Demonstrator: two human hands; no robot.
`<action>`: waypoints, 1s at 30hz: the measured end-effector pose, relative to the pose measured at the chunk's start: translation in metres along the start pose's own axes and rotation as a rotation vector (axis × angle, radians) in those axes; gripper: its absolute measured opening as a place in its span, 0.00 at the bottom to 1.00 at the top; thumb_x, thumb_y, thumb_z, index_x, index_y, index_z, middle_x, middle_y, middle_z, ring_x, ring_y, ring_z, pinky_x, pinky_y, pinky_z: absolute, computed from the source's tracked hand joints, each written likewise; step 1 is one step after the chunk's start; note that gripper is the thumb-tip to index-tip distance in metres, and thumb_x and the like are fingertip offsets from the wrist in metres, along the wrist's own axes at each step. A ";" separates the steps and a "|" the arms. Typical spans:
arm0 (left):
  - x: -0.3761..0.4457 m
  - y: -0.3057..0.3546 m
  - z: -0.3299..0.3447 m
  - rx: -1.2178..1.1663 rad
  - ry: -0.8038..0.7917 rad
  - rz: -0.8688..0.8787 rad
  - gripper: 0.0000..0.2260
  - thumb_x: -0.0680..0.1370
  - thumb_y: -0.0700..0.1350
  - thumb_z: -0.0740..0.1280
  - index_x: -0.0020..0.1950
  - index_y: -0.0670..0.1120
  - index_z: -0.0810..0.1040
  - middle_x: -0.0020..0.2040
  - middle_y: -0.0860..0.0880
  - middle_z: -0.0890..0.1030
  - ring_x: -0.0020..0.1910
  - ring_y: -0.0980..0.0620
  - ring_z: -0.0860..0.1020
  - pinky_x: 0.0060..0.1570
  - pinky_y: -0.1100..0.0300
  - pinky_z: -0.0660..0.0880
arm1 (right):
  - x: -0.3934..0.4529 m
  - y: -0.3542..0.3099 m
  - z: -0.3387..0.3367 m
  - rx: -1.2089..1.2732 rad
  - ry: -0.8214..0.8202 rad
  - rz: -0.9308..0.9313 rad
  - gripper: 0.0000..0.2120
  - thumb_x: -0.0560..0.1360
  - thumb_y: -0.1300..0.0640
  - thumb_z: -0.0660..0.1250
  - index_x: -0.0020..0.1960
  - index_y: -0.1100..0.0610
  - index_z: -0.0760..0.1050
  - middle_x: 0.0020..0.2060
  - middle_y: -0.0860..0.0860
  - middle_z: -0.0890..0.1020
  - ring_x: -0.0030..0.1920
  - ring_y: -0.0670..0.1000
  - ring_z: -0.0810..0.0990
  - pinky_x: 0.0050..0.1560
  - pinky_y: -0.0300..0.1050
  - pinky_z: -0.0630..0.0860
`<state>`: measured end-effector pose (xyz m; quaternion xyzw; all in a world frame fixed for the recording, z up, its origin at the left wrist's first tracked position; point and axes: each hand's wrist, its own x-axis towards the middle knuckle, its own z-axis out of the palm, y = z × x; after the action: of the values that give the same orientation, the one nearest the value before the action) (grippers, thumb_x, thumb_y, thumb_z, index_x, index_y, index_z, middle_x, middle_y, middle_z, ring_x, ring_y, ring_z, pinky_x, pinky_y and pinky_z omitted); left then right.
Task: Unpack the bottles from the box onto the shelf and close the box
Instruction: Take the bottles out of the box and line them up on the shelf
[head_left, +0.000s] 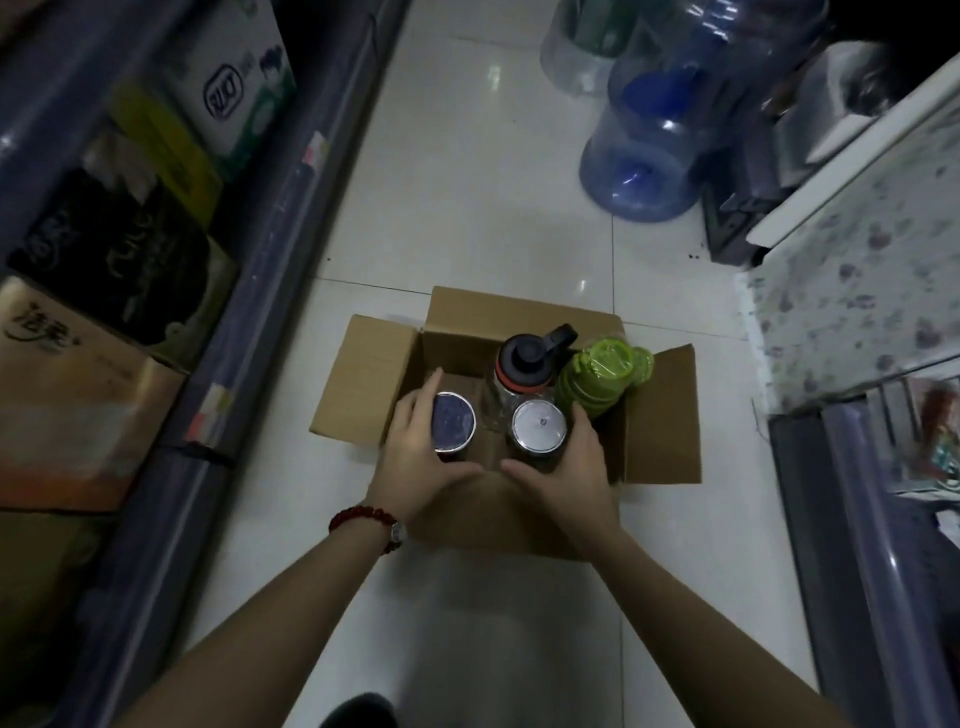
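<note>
An open cardboard box (660, 415) sits on the white tiled floor with its flaps spread. Inside stand a dark-lidded bottle (454, 421), a silver-lidded bottle (537, 423), a clear bottle with a black cap (524, 364) and a green bottle (602, 371). My left hand (415, 462) wraps around the dark-lidded bottle from its left side. My right hand (566, 473) curls around the silver-lidded bottle from its right and near side. Both bottles stand upright in the box.
A shelf unit (270, 249) runs along the left, holding cartons and tissue packs (104, 260). Large blue water jugs (649, 145) stand on the floor beyond the box. A patterned counter (857, 291) and another shelf (857, 519) are on the right.
</note>
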<state>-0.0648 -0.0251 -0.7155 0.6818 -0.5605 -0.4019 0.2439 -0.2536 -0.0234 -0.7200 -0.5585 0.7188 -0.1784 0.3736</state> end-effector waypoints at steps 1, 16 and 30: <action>0.002 -0.004 0.000 -0.045 0.031 -0.002 0.51 0.62 0.46 0.81 0.76 0.53 0.55 0.71 0.50 0.66 0.65 0.57 0.66 0.63 0.63 0.66 | 0.003 0.001 0.004 0.030 0.007 -0.002 0.55 0.62 0.44 0.79 0.77 0.57 0.51 0.75 0.53 0.62 0.75 0.55 0.60 0.72 0.51 0.62; -0.017 0.070 -0.054 -0.009 0.100 0.020 0.33 0.63 0.47 0.81 0.64 0.49 0.71 0.57 0.51 0.79 0.52 0.57 0.74 0.50 0.67 0.70 | -0.030 -0.051 -0.043 0.139 0.194 0.034 0.31 0.62 0.54 0.79 0.61 0.51 0.69 0.55 0.48 0.81 0.56 0.54 0.79 0.48 0.37 0.69; -0.083 0.328 -0.202 -0.038 0.089 0.101 0.30 0.59 0.51 0.81 0.56 0.53 0.73 0.47 0.57 0.79 0.48 0.56 0.77 0.40 0.75 0.68 | -0.119 -0.254 -0.265 0.231 0.234 -0.018 0.28 0.60 0.50 0.80 0.54 0.45 0.69 0.47 0.43 0.81 0.51 0.49 0.80 0.47 0.37 0.73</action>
<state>-0.0894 -0.0524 -0.3227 0.6651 -0.5751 -0.3689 0.3014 -0.2672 -0.0340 -0.3342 -0.4937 0.7271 -0.3271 0.3473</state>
